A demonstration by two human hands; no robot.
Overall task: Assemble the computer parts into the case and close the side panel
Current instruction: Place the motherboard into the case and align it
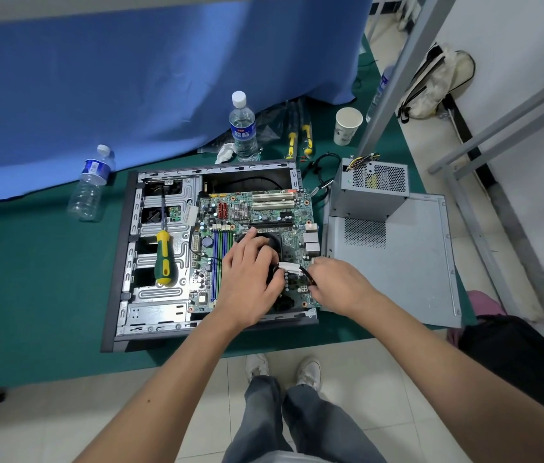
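Head view: case (115, 295) holds motherboard (247, 208); left hand (247, 282) grips fan (272, 243), right hand (337, 284) pinches cable (307, 274).

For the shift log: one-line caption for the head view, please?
Left hand holds the fan on the motherboard; right hand pinches its cable.

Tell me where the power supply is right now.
In the head view, the power supply stands outside the case, to its right, on the far end of the loose side panel, near the paper cup.
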